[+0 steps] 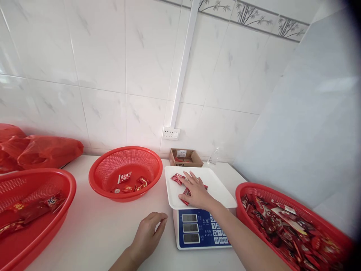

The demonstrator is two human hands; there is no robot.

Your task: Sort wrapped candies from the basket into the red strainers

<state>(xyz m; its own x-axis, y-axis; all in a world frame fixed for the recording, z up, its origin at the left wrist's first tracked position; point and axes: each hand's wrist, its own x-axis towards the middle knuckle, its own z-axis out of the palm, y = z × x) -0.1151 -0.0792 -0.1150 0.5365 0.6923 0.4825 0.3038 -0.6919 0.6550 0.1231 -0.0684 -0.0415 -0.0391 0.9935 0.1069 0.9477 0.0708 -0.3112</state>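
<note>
My right hand (195,191) lies flat, fingers spread, on red candy packets (177,178) that sit on the white tray (217,180) of a blue-faced digital scale (197,229). My left hand (148,235) rests on the white table just left of the scale, fingers loosely curled, holding nothing. A round red basket (98,174) behind it contains a few wrapped candies (129,183).
A red basket (239,195) full of red candy packets stands at the right. Another red basket (67,184) with a few packets is at the left, red plastic bags (39,150) behind it. A small cardboard box (185,157) and a clear bottle (214,156) stand by the tiled wall.
</note>
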